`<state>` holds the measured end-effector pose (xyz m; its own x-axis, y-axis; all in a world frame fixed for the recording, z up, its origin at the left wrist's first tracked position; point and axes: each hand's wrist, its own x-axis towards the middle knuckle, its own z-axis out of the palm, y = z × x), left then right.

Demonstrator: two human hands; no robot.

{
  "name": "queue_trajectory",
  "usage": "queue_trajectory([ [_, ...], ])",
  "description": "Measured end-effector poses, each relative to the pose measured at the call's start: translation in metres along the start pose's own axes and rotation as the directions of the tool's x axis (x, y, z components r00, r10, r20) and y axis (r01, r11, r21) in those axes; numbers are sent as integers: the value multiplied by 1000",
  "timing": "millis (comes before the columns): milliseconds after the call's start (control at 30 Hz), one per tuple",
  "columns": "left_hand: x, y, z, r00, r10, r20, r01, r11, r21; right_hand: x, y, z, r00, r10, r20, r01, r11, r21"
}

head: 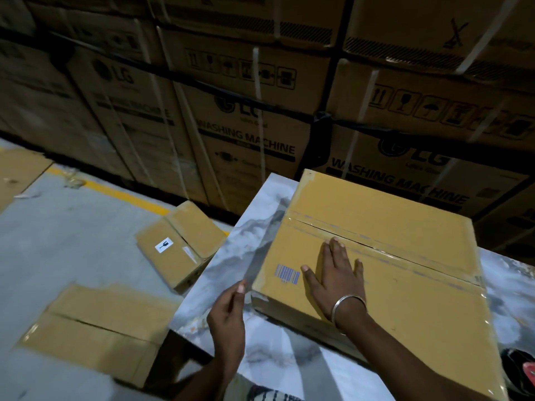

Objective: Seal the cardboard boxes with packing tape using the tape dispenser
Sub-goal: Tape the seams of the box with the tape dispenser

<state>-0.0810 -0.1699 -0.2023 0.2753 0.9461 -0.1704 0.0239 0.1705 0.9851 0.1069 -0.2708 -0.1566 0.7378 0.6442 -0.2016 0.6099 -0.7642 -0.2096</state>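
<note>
Filling the background: stacked washing-machine cartons are rising as a wall from nine o'clock round to three o'clock, bound with pale straps and a dark band.
Floor: grey concrete floor is spreading out at eight to nine o'clock, with a yellow line running along the foot of the cartons.
Counter: marble-patterned counter is carrying the work at centre and four o'clock.
Cardboard box: cardboard box is lying flat on the counter at four o'clock, its centre seam running across the top, clear tape showing along its edges.
Floor boxes: sealed box with a fragile sticker is lying at nine o'clock; another floor box is lying at seven o'clock.
Right hand: right hand is pressing flat on the box top beside the seam, fingers straight and spread, a metal bangle circling the wrist.
Left hand: left hand is hovering at six o'clock by the box's near corner, fingers straight and together, gripping nothing.
Barcode: barcode label is sitting on the box just beside the right thumb.
</note>
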Motion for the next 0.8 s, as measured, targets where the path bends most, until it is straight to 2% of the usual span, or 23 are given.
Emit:
queue_trajectory([
  [67,-13,-7,4,998,38,-55,-35,998,59,-1,-1,-1,1000,-8,-3,8,1000,5],
  [167,-31,-8,18,997,38,-64,-30,992,119,-2,-1,-1,1000,-17,1,17,1000,22],
  [333,-39,-5,32,996,42,-81,-32,993,116,-2,1,-1,1000,-31,-2,31,999,21],
  [467,-24,-5,18,999,54,-4,-53,988,146,-4,2,-3,999,-42,-1,42,999,30],
  [600,1,-5,-5,985,124,121,-149,962,229,-5,1,-5,999,-52,7,52,998,21],
  [800,42,-3,-20,950,98,295,-188,938,291,-4,-1,-4,998,-64,14,64,998,-6],
])
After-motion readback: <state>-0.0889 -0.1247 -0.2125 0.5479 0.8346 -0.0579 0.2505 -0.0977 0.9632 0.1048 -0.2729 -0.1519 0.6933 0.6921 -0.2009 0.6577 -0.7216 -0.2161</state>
